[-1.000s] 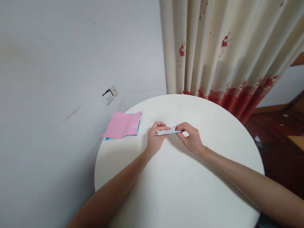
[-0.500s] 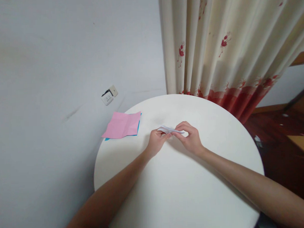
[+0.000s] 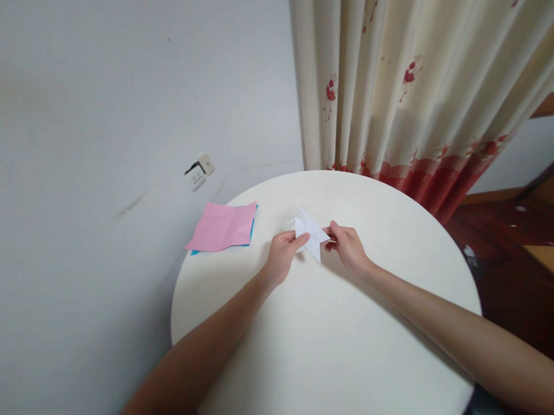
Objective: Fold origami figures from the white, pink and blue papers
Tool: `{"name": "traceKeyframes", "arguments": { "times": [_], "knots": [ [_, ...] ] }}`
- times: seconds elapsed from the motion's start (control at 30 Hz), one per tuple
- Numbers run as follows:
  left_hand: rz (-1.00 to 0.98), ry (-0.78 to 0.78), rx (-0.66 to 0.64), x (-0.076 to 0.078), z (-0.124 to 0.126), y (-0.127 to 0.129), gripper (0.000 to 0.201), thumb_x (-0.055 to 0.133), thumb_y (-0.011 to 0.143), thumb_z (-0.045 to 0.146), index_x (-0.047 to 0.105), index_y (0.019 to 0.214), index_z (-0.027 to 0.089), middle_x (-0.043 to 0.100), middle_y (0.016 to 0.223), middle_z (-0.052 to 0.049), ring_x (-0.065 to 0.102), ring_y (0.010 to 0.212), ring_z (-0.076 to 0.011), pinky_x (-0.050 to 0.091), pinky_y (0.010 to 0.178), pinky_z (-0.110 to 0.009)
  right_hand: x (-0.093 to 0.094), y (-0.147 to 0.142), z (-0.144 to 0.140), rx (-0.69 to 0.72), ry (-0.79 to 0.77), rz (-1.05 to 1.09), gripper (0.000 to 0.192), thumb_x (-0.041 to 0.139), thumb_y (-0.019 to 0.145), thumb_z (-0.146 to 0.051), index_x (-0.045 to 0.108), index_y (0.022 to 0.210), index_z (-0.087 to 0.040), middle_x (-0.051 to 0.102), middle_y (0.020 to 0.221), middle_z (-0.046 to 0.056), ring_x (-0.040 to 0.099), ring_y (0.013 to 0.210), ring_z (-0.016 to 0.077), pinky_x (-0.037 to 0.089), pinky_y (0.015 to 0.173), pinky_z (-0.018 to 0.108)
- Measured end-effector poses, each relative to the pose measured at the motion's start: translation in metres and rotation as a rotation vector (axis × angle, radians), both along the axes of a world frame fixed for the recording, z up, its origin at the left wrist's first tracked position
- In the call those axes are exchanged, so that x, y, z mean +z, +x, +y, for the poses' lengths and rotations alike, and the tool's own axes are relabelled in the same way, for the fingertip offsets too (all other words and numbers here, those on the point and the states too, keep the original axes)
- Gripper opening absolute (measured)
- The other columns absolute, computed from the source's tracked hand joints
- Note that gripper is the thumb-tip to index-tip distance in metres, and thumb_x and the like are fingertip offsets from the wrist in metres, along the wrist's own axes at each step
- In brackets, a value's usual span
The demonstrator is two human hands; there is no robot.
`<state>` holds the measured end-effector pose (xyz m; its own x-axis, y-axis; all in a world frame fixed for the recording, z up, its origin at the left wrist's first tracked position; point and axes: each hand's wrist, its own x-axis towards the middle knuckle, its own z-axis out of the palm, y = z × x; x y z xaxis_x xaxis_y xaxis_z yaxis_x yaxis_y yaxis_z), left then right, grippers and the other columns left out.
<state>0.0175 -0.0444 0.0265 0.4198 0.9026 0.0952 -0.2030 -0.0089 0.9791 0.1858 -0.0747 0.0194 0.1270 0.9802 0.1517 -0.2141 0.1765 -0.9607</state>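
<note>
A folded piece of white paper with pointed corners is held just above the table. My left hand pinches its left part, the thumb lying flat on top and the fingers underneath. At the paper's right-hand point is my right hand, its fingers curled and closed around that tip. Part of the tip is hidden by the fingers.
The round white table stands against a wall and a curtain. Near its left edge lies a creased pink sheet over a blue sheet. A wall socket is above that edge.
The white paper has turned from nearly edge-on to showing its broad face. My left thumb now lies across it, and my right hand has shifted to its right tip.
</note>
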Motion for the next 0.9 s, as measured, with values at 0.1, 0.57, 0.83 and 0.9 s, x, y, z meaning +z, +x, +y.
{"name": "traceKeyframes", "arguments": {
  "times": [0.1, 0.57, 0.83, 0.9],
  "knots": [
    [0.021, 0.008, 0.014, 0.001, 0.000, 0.000, 0.030, 0.075, 0.078, 0.040, 0.076, 0.089, 0.012, 0.074, 0.086, -0.008, 0.066, 0.078, -0.0195, 0.049, 0.077, -0.031, -0.001, 0.002, 0.002, 0.054, -0.027, 0.043, 0.058, 0.053, 0.082, -0.069, 0.072, 0.071, -0.015, 0.068, 0.072, 0.008, 0.057, 0.063, 0.0170, 0.040, 0.053, 0.027],
    [0.122, 0.074, 0.136, -0.003, -0.002, 0.001, 0.029, 0.077, 0.073, 0.042, 0.071, 0.075, 0.014, 0.068, 0.073, -0.003, 0.061, 0.067, -0.0146, 0.046, 0.064, -0.026, 0.009, -0.005, -0.006, -0.003, -0.019, -0.095, 0.029, 0.079, 0.065, -0.043, 0.069, 0.063, -0.016, 0.061, 0.059, 0.000, 0.046, 0.056, 0.0114, 0.036, 0.055, 0.026],
    [0.127, 0.142, 0.184, 0.002, 0.004, -0.005, 0.029, 0.075, 0.076, 0.042, 0.074, 0.079, 0.013, 0.071, 0.078, -0.005, 0.062, 0.074, -0.0166, 0.046, 0.072, -0.028, 0.007, 0.002, -0.001, -0.010, -0.033, -0.085, 0.028, 0.079, 0.064, -0.044, 0.070, 0.064, -0.017, 0.062, 0.060, 0.000, 0.048, 0.057, 0.0122, 0.037, 0.056, 0.027],
    [0.107, 0.157, 0.215, 0.001, 0.005, -0.005, 0.028, 0.075, 0.076, 0.042, 0.074, 0.082, 0.014, 0.071, 0.081, -0.005, 0.062, 0.077, -0.0165, 0.047, 0.075, -0.028, 0.003, 0.003, 0.000, -0.013, -0.039, -0.054, 0.028, 0.080, 0.064, -0.044, 0.071, 0.065, -0.017, 0.062, 0.061, 0.000, 0.047, 0.057, 0.0119, 0.037, 0.056, 0.026]
  ]
}}
